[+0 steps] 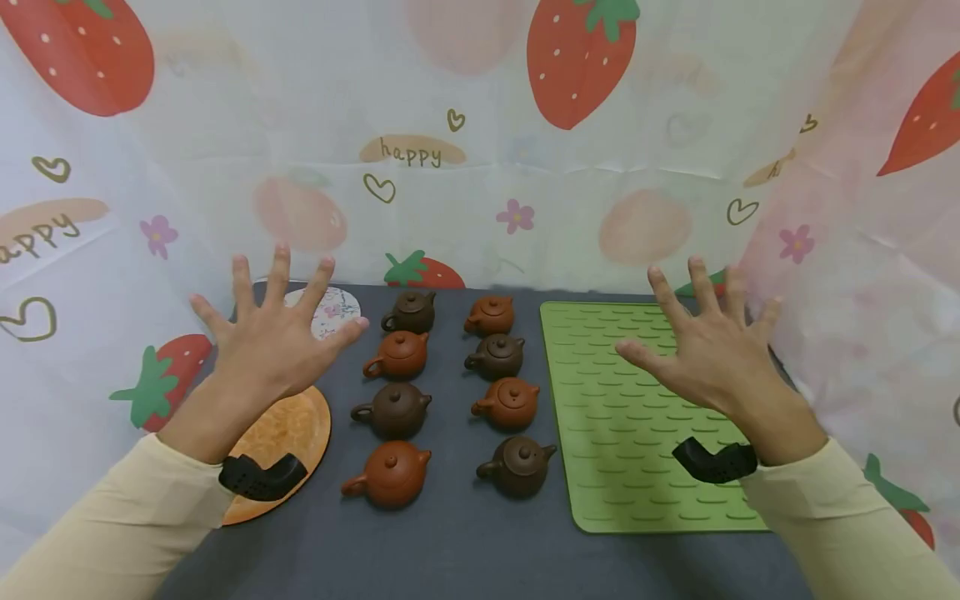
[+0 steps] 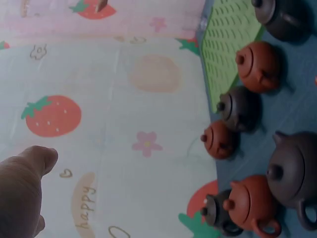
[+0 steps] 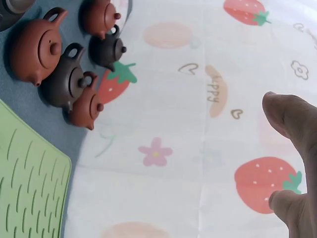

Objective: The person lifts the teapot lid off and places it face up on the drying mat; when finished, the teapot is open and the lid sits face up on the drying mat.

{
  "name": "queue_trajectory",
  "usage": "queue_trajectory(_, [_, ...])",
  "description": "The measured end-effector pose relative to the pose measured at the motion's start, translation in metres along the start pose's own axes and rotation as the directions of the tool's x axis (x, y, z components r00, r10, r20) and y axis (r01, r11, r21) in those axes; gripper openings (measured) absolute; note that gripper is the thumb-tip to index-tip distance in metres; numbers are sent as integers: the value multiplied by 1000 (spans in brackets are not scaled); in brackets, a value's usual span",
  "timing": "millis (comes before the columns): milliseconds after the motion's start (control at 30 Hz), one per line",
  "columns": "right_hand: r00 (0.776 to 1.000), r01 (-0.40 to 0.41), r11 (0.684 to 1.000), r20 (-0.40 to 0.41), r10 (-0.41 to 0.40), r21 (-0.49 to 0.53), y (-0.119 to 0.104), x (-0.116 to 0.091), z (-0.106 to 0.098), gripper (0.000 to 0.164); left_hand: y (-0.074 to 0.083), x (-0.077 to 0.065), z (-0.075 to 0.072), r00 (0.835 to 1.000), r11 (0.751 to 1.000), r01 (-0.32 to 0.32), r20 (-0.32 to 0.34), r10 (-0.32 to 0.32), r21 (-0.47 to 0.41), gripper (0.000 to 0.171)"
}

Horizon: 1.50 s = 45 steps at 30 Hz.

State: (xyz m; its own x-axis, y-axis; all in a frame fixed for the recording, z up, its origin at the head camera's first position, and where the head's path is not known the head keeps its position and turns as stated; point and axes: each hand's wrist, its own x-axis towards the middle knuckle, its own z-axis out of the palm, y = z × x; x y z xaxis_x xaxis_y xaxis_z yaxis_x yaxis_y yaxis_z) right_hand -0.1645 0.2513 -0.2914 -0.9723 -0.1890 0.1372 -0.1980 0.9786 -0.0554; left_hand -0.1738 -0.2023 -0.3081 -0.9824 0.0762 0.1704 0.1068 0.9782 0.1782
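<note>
My left hand point(image 1: 273, 346) is raised with its fingers spread, over a round orange wood-look board point(image 1: 296, 433) and a white patterned round piece point(image 1: 341, 310). Also spread and holding nothing, my right hand point(image 1: 708, 358) hovers above a green ridged mat point(image 1: 600, 433). Between the hands, small clay teapots stand in two columns, dark brown alternating with reddish brown. Nearest in the left column is a reddish teapot point(image 1: 392, 475); nearest in the right one is a dark teapot point(image 1: 521, 467). Part of the orange board is hidden by my left wrist.
A dark grey cloth point(image 1: 450, 550) covers the table. Behind and at both sides hangs a white curtain point(image 1: 465, 200) printed with strawberries, hearts and "happy". A black wrist mount point(image 1: 262, 477) sits on my left sleeve, another black mount point(image 1: 716, 460) on the right.
</note>
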Motion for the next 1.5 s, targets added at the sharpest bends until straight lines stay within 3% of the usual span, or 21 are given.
queue_trajectory(467, [984,179,982,-18,-178,64,-5,-3,20,93,18,-14,24,995,997,-72,-68,72,7,88])
queue_trajectory(767, [936,351,922,-68,-345,161,-2,0,37,93,25,-17,44,991,991,-134,-24,134,3,91])
queue_trajectory(1033, [911,408,891,-29,-411,197,-3,2,58,96,32,-21,67,981,981,-194,-33,194,-21,92])
queue_trajectory(1500, [850,517,812,-55,-523,271,-11,2,87,88,44,-28,99,928,918,-371,-65,366,-138,87])
